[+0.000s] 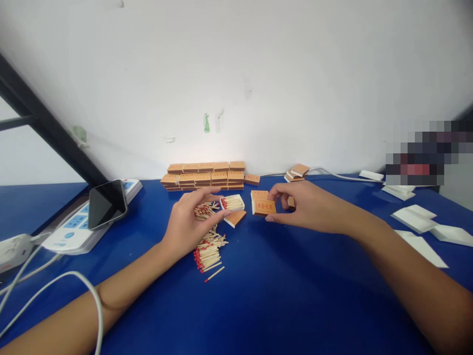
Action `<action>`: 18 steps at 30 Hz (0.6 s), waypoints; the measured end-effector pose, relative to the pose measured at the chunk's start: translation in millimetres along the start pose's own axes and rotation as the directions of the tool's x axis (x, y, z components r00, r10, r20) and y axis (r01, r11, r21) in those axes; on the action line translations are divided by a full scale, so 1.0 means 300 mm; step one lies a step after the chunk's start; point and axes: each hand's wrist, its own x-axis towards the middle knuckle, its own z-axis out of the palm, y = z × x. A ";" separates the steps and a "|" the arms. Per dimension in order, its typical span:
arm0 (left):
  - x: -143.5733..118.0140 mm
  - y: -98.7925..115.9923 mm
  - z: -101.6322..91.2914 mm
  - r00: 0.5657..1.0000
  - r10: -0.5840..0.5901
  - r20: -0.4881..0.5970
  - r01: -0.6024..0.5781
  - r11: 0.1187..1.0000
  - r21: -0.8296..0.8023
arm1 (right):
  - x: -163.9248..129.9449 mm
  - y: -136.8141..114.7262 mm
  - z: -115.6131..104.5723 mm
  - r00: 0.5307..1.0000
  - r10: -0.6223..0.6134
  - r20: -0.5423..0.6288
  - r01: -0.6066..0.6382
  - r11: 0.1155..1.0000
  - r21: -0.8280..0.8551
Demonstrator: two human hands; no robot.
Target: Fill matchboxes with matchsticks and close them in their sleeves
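Orange matchbox [263,207] at right hand's [306,207] fingertips

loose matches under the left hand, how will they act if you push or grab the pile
The loose matches are thin round sticks lying in a scattered heap, so a push would probably roll and fan them out across the blue table. They look very light; the left hand could likely pinch several together. Being slender wood, they may snap if squeezed.

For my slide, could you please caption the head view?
Left hand over loose matches, right hand on a matchbox, blue table.
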 end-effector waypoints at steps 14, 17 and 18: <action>0.011 0.019 -0.002 0.984 -0.170 0.044 0.176 0.960 -0.219 | 0.001 -0.031 0.028 0.984 -0.105 -0.146 0.122 0.986 0.114; 0.015 0.018 -0.002 0.977 -0.210 0.039 0.213 0.948 -0.238 | 0.001 -0.030 0.031 0.983 -0.106 -0.150 0.123 0.986 0.109; 0.016 0.018 -0.002 0.975 -0.219 0.039 0.222 0.944 -0.242 | 0.000 -0.031 0.032 0.982 -0.104 -0.155 0.122 0.987 0.109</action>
